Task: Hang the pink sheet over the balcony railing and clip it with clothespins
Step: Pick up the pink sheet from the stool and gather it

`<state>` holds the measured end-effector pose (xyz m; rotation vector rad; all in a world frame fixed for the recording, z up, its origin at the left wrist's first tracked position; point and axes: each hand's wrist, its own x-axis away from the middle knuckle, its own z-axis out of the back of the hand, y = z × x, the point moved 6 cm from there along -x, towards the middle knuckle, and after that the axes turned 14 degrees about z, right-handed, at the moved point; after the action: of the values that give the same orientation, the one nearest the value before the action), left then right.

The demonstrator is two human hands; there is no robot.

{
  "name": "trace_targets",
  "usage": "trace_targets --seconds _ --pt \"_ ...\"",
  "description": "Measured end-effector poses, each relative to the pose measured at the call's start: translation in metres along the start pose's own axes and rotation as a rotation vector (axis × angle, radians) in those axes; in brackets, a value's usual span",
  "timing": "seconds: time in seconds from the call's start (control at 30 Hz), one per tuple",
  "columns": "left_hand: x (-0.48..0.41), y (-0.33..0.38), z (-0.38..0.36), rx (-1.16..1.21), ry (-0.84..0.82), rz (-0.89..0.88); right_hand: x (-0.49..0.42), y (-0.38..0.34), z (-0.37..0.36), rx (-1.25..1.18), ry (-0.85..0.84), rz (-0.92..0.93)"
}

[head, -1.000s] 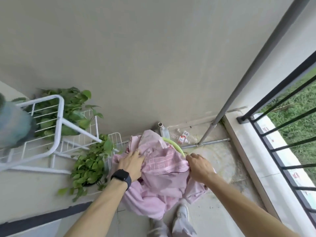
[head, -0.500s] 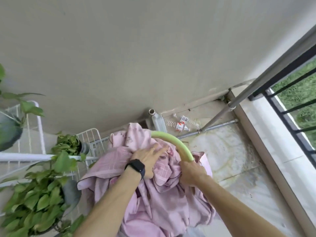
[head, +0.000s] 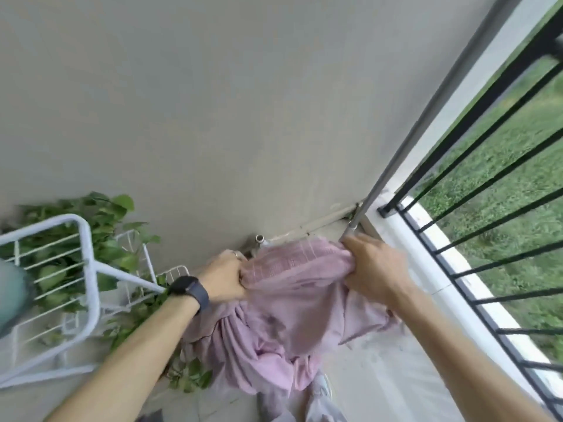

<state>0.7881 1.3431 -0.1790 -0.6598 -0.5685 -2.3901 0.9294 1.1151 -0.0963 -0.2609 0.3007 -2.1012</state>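
Observation:
The pink sheet [head: 283, 312] hangs bunched between both my hands in front of me, its lower folds drooping toward the floor. My left hand [head: 224, 277], with a dark watch on the wrist, grips the sheet's upper left part. My right hand [head: 373, 266] grips its upper right part. The black balcony railing [head: 475, 190] runs along the right side, just right of my right hand. No clothespins are visible.
A grey metal pole [head: 426, 117] slants from the floor corner up along the railing. A white wire rack [head: 82, 269] with green potted plants [head: 103, 226] stands at the left. A plain wall fills the view ahead. A white ledge [head: 426, 254] runs under the railing, with grass beyond.
Both hands have lifted the sheet up out of the green-rimmed basket, which is out of sight now. The view has swung right toward the railing.

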Motion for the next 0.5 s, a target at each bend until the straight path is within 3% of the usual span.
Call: trace_targets --seconds 0.13,0.43,0.5 --pt "0.036 0.005 0.121 0.325 0.146 -0.063 -0.029 -0.031 0.12 0.122 0.279 0.047" --pt "0.21 0.084 0.392 0.446 0.642 -0.345 -0.006 -0.104 0.38 0.346 1.021 0.11" --pt "0.255 0.107 0.431 0.393 0.88 -0.31 -0.004 -0.107 0.41 0.382 1.087 0.085"
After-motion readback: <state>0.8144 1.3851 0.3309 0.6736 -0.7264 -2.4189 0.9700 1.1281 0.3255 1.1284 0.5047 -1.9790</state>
